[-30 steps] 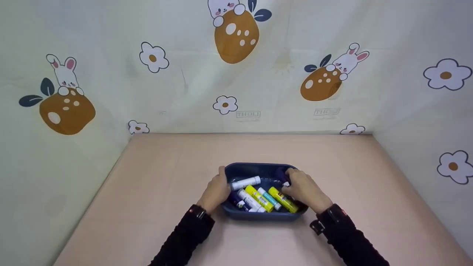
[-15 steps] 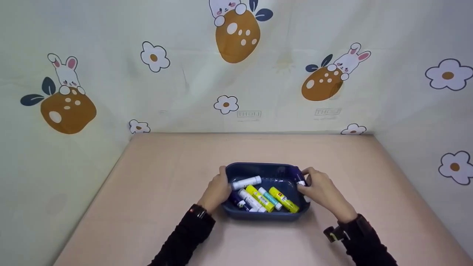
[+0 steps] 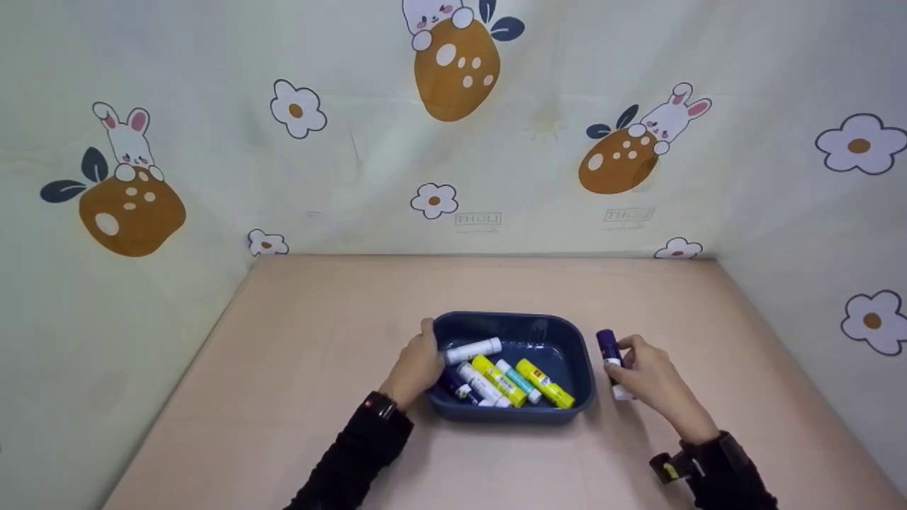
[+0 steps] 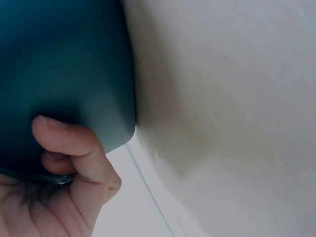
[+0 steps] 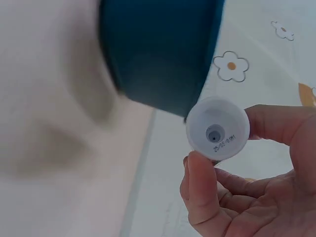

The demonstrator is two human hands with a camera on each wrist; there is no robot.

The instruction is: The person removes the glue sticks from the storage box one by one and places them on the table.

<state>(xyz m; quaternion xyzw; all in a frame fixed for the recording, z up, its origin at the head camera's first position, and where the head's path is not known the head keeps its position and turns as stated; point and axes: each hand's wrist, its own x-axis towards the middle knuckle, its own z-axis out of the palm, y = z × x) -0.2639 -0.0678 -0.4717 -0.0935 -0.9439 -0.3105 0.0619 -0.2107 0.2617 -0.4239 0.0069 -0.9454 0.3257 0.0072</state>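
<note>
A dark blue basin (image 3: 496,416) sits mid-table with several glue sticks in it: white ones, two yellow ones (image 3: 544,383), a teal one (image 3: 518,380) and a purple one (image 3: 460,388). My left hand (image 3: 414,365) grips the basin's left rim, fingers curled against the outer wall in the left wrist view. To the basin's right, my right hand (image 3: 659,379) pinches a purple glue stick (image 3: 607,345) between thumb and fingers. Its round white base (image 5: 218,129) faces the camera in the right wrist view.
The basin stands on a pale pinkish table (image 3: 340,304). Cloth walls (image 3: 354,177) printed with rabbits and flowers enclose the table at the back and both sides.
My right hand has lifted the purple glue stick out of the basin's right end and carried it right, past the rim. The left hand has kept its hold on the basin.
</note>
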